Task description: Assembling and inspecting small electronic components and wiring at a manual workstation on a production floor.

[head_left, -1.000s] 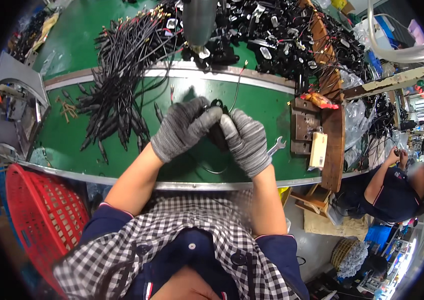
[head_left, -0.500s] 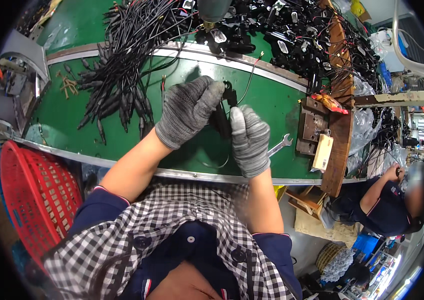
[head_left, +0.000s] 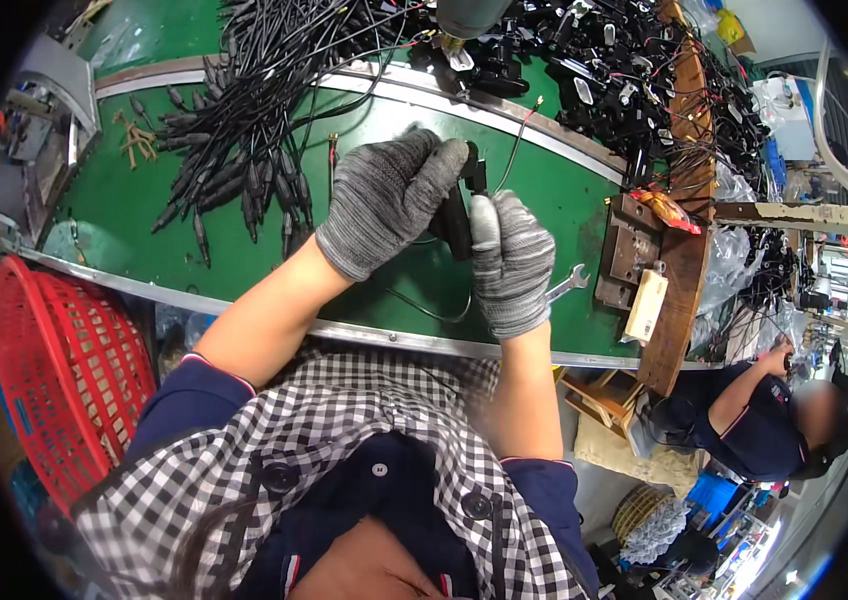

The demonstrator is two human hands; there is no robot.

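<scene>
Both my hands wear grey knitted gloves and meet over the green bench. My left hand [head_left: 384, 200] is closed on a black plastic part [head_left: 456, 222], whose upper end shows by the fingertips. Just to the right, my right hand [head_left: 516, 262] has its fingers pinched against the same part. What exactly the right fingertips grip is partly hidden. A thin cable [head_left: 514, 150] with a red wire end runs up behind the hands, and a thin lead loops on the bench below them.
Bundled black cables with connectors [head_left: 254, 185] lie at left. Black parts [head_left: 584, 85] pile up behind the metal strip. A wrench [head_left: 569, 284], a steel block [head_left: 628, 250] and a wooden divider [head_left: 679, 300] are at right. A red basket [head_left: 64, 370] stands lower left; a co-worker [head_left: 764, 415] sits at right.
Both hands have shifted slightly up and right with the black part between them. The view has moved a little too. The co-worker's arm has moved slightly.
</scene>
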